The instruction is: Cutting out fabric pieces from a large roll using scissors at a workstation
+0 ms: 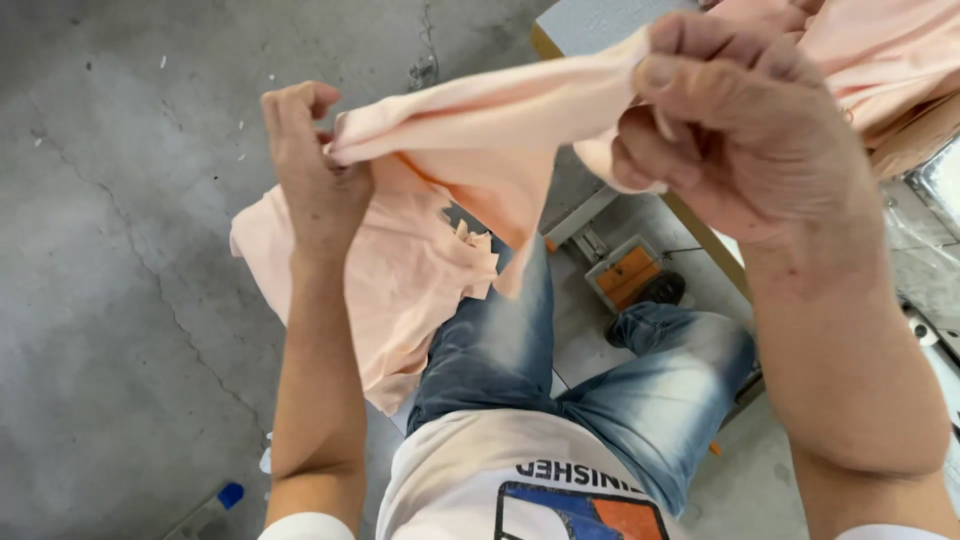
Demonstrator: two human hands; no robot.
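Head view, looking straight down past the arms. Far left is bare grey concrete floor (110, 300) with a few cracks, and a bottle (212, 508) with a blue cap lies near the bottom edge. Then comes the left hand (318, 180), raised over the lap, fingers curled in and thumb pressed against them, pinching one end of a peach cloth (490, 130). The cloth runs taut from there across to the right, with a loose flap hanging down in the middle.

Under the left hand a pile (400, 280) of the same peach fabric sits on the left thigh and spills toward the floor (raggedy little cut tabs along its right edge). Blue jeans (520, 340) fill the centre, and between the knees there's an orange pedal (625, 272) down on the floor.

The right hand (735, 130) is closer to the camera, fingers bunched together and clamped on the other end of the cloth, thumb tucked under so I can't tell exactly how it grips. Beyond it, far right, more peach fabric (880, 50) lies heaped on a table (590, 22).
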